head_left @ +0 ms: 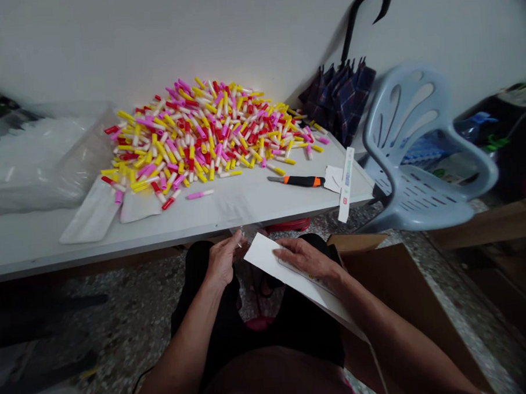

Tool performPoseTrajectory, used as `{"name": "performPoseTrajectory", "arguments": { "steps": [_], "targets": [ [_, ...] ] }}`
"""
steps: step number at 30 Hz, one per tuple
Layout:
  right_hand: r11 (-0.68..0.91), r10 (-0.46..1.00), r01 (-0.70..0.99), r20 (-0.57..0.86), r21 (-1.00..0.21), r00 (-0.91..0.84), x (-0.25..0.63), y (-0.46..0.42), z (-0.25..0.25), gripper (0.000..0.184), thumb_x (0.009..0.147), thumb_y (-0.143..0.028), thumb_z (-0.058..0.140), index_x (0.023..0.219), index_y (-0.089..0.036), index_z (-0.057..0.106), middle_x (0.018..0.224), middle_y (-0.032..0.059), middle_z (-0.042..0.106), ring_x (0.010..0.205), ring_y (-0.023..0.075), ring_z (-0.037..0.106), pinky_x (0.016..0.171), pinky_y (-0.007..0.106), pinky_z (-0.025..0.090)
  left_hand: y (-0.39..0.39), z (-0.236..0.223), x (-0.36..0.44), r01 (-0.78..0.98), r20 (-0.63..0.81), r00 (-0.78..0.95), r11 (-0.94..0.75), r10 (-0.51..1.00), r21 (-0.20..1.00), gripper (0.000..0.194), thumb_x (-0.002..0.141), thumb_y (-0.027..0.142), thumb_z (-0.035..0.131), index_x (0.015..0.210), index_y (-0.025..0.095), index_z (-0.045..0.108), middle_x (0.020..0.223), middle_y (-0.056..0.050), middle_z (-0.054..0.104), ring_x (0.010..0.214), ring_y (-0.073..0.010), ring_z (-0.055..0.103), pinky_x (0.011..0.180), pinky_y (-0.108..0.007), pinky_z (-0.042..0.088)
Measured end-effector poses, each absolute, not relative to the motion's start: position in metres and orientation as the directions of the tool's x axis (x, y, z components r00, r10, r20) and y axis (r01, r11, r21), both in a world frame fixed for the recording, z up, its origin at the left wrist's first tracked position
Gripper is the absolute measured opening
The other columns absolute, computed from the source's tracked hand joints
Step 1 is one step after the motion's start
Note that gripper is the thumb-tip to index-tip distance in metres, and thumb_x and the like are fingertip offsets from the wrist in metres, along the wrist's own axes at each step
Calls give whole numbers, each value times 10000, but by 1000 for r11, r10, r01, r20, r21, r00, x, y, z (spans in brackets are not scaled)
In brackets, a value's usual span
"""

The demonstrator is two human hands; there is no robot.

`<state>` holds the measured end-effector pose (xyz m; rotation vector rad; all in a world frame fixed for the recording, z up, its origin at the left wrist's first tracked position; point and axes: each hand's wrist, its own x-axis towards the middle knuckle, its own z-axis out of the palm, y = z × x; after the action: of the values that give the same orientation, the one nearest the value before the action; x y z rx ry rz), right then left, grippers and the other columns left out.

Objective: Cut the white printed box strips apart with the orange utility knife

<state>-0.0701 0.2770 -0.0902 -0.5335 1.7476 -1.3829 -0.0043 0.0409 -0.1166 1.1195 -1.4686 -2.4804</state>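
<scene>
Bare forearms (182,340) are stretched toward the desk (289,201), as seen from the head camera. Before the desk's near edge, clear plastic (235,207) is pinched by the left hand's (224,259) grip, and a white card (265,255) is clasped by the right hand's (303,256) grip. An early stage is suggested: both are in hand, while tubes (216,129) are left heaped loose on the desk. The card's long axis is slanted, its far end pointed leftward and toward the desk.
</scene>
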Motion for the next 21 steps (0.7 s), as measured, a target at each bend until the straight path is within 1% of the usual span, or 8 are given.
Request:
{"name": "performPoseTrajectory", "arguments": {
  "steps": [6,10,15,18,21],
  "targets": [
    [333,-721,104,-324,-937,-613,-74,278,-89,470,991,-619,599,1156,-192,706,961,71,734,784,191,660,643,291,495,41,-118,-3,-299,-527,-774,-530,-352,793,568,534,596,978,790,124,794,882,-113,782,766,-193,728,691,-274,565],
    [381,-684,43,-313,-924,-659,-74,279,-88,455,997,-614,592,1099,-186,710,929,56,709,772,175,628,659,288,460,40,-120,-2,-310,-520,-786,-514,-334,800,570,552,618,963,794,128,799,885,-115,781,771,-197,724,702,-287,569],
    [390,-644,13,-282,-921,-711,-71,278,-92,433,1008,-604,573,1030,-189,695,903,42,686,752,164,585,639,278,426,41,-120,-2,-314,-509,-800,-502,-318,806,598,577,640,945,845,122,815,907,-128,789,732,-181,710,694,-282,555],
    [394,-638,-27,-253,-919,-728,-70,278,-94,421,1013,-595,568,1057,-198,701,918,34,679,775,164,575,654,271,428,41,-121,-2,-309,-510,-798,-509,-322,804,603,572,638,949,849,120,814,901,-124,790,720,-178,712,710,-287,554],
    [392,-621,-21,-248,-920,-743,-69,277,-94,422,1003,-595,581,1080,-199,706,918,36,675,789,170,573,654,268,430,41,-122,-2,-311,-516,-795,-514,-320,799,608,568,642,949,839,118,804,867,-116,784,704,-178,714,711,-293,551]
  ]
}}
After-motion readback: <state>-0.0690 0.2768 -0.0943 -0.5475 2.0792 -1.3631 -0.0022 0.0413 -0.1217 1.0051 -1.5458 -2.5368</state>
